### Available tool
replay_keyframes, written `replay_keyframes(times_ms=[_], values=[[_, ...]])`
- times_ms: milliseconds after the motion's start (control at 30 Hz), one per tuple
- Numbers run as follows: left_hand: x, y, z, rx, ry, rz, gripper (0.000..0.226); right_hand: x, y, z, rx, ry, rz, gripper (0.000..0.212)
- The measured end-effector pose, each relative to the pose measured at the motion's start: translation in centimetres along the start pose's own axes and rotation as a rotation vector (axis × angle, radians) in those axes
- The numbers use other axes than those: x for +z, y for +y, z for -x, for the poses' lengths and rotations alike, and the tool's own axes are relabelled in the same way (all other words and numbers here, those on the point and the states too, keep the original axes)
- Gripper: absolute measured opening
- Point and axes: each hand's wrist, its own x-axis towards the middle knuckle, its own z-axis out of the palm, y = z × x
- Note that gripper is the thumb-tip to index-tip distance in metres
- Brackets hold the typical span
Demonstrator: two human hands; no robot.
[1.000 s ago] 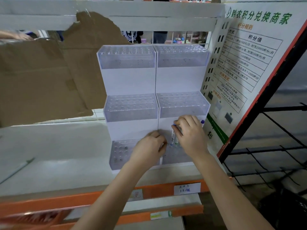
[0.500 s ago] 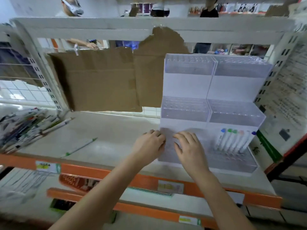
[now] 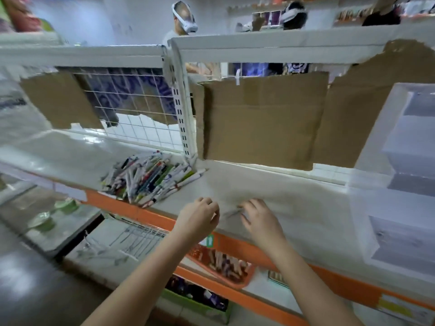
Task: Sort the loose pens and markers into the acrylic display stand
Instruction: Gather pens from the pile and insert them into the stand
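Both hands have left the acrylic display stand [image 3: 400, 184], now at far right. Left hand [image 3: 197, 220] and right hand [image 3: 261, 222], loosely curled, hold nothing. Fetching step: reach leftward to the pen-and-marker pile [image 3: 150, 177].

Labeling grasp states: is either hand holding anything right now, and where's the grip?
Nothing visibly held. Left hand hangs loosely curled, right hand spread above the shelf; the pen pile lies untouched.

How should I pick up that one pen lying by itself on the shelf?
Pinch the lone pen around its middle, coming from above. It lies flat on the shelf between both hands, so only its top and sides seem reachable. Motion blur hides its ends.
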Motion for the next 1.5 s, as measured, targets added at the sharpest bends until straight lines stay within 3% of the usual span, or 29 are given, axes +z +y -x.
replay_keyframes(times_ms=[167,433,700,833,1067,1167,1300,1500], values=[[0.2,-7.3,-0.7,-0.061,0.013,-0.015,0.022,4.0,-3.4,-5.8,-0.07,-0.073,-0.055,0.018],[-0.2,-18.0,-5.5,-0.185,-0.052,-0.035,0.025,9.8,-7.4,-16.9,-0.068,-0.183,-0.084,0.029],[0.3,-26.3,-11.1,-0.275,-0.121,0.048,0.025,13.9,-10.3,-23.6,-0.008,-0.307,-0.022,0.02],[1.4,-29.6,-13.8,-0.237,-0.171,0.03,0.023,16.3,-10.8,-26.3,0.139,-0.372,0.101,0.022],[3.0,-32.5,-18.0,-0.139,-0.39,-0.009,0.024,20.0,-11.4,-28.9,0.478,-0.39,0.18,0.025],[3.6,-33.3,-19.0,-0.06,-0.436,-0.015,0.03,20.4,-11.8,-29.4,0.514,-0.351,0.232,0.028],[3.8,-33.8,-20.8,0.004,-0.559,-0.011,0.036,20.3,-12.4,-29.7,0.665,-0.347,0.161,0.028],[3.7,-34.3,-21.4,-0.04,-0.607,0.217,0.032,19.9,-13.8,-30.0,0.747,-0.301,0.096,0.022]])
